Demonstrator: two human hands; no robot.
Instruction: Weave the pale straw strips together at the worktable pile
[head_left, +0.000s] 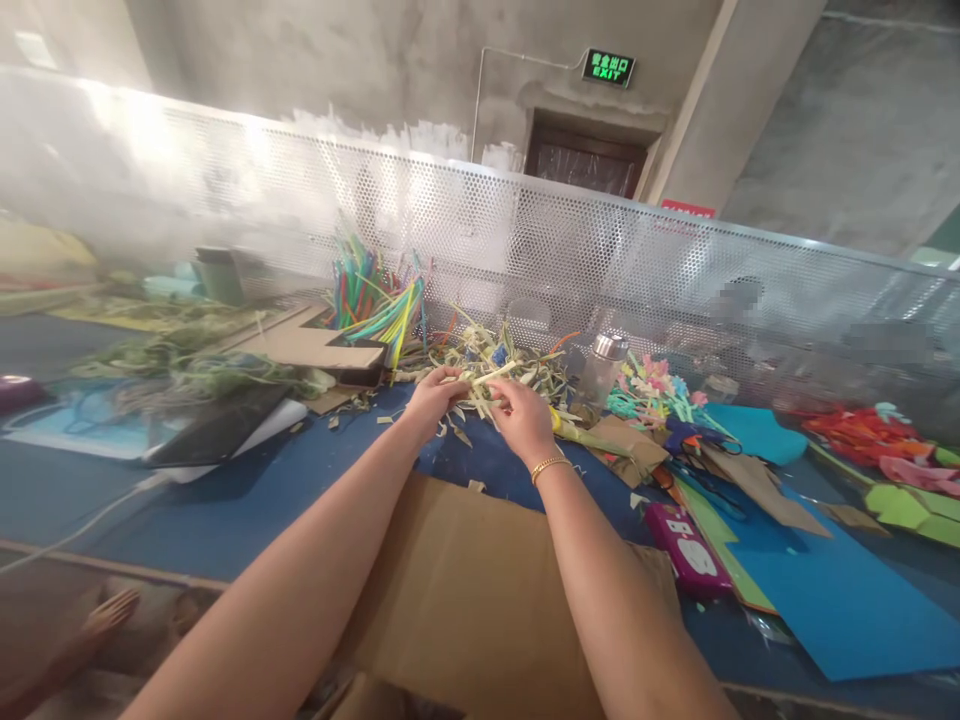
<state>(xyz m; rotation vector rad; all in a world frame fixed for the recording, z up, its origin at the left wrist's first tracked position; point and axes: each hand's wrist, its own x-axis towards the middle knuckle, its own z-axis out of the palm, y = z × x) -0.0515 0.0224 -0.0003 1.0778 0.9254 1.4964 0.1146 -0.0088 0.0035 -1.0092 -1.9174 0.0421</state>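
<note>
Pale yellow-green leaf strips cross one another between my two hands, held above the blue tabletop. My left hand is closed, its thumb and fingers pinching the strips from the left. From the right, my right hand pinches them too, with a gold bracelet on its wrist. Just behind my hands lies a heap of dried leaf scraps. Below my forearms a brown cardboard sheet hangs over the table's near edge. How the strips are joined is too small to tell.
Colourful pipe cleaners stand at the back left beside cut cardboard. A clear bottle stands behind my right hand. To the right lie a purple case and blue paper. A perforated metal screen closes the back.
</note>
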